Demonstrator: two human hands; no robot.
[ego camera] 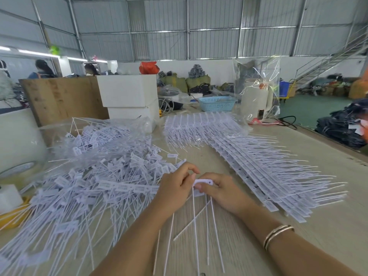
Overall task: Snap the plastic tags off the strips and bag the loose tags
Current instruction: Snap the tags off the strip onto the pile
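Both forearms reach over the counter (pixel 229 232); left hand (pixel 176 185) and right hand (pixel 223 191) pinch one short strip (pixel 203 183) between them, mid-snap. Next: twist apart, drop tags on the loose pile (pixel 95 176).

Short white strip piece (pixel 203 184) with thin tails hanging toward viewer, mid-table. Loose white tags (pixel 95 182) heaped left. Uncut strips (pixel 254 166) stacked right, tails fanned rightward.

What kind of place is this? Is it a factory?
Probably a factory or warehouse workshop: it has corrugated metal walls, a big worktable piled with loose plastic tags, and stuffed sacks along the back wall.
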